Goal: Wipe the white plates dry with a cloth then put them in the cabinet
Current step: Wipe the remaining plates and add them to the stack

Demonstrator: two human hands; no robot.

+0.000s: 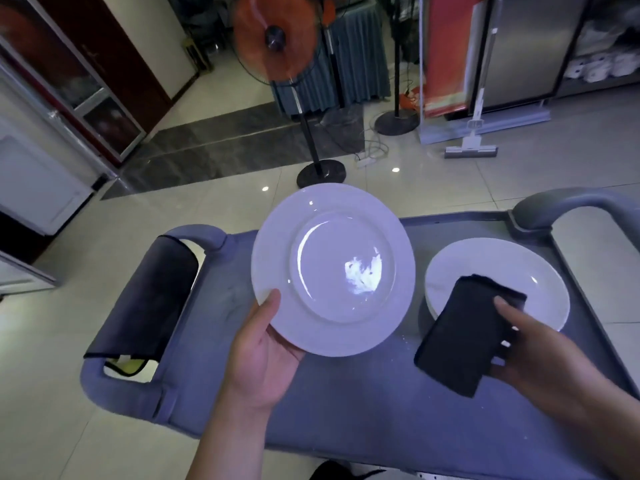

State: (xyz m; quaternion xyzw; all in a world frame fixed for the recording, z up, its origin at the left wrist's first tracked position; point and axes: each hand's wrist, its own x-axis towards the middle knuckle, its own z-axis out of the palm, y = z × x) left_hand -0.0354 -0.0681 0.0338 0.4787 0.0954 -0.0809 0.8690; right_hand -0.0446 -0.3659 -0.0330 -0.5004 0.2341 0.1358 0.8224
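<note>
My left hand [263, 348] grips a white plate [332, 268] by its near-left rim, thumb on top, and holds it tilted above the grey cart [346, 393]. A wet patch glints inside the plate's well. My right hand [530, 355] holds a folded dark cloth [467, 334], thumb on top and fingers curled under it. The cloth hangs over the near edge of a small stack of white plates [491, 265] that rests on the right part of the cart.
A second dark cloth [145, 296] is draped over the cart's left handle; the right handle [568, 206] arches at the far right. On the tiled floor beyond stand an orange fan [277, 39], a power strip with cables, a mop [471, 150] and cabinets at the left.
</note>
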